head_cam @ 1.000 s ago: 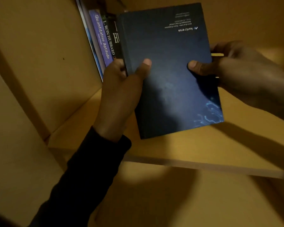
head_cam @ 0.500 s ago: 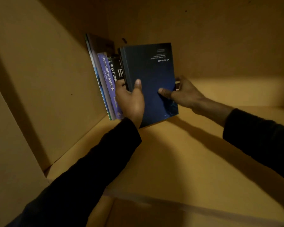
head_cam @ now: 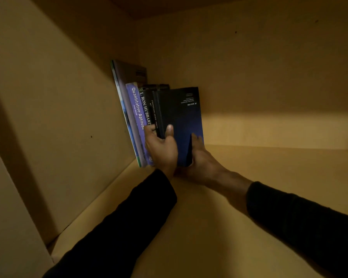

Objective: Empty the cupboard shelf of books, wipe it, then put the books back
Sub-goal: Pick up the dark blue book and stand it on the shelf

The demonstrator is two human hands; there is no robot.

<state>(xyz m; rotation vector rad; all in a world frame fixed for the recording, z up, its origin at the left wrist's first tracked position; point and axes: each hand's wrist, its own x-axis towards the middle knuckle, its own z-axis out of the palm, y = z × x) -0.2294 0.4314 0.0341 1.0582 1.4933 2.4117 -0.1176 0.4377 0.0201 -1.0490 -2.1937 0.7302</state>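
A dark blue book point(head_cam: 181, 117) stands upright on the wooden cupboard shelf point(head_cam: 249, 197), pressed against a short row of books at the far left corner. My left hand point(head_cam: 162, 149) grips its spine edge, thumb on the cover. My right hand point(head_cam: 199, 161) holds its lower right edge from the open side. In the row, from the left, are a tall thin book point(head_cam: 127, 87), a purple book marked Quantitative Aptitude point(head_cam: 136, 111) and a black L. Ron Hubbard book point(head_cam: 146, 105). The row leans slightly against the left wall.
The cupboard's left side wall point(head_cam: 58, 117) and back wall point(head_cam: 259, 77) enclose the shelf. Bare shelf surface stretches to the right of the books and toward me. The interior is dim, with a band of light on the back wall.
Both hands have carried the dark blue book away from me, deep into the shelf, and stood it against the row of books. My arms are now stretched out.
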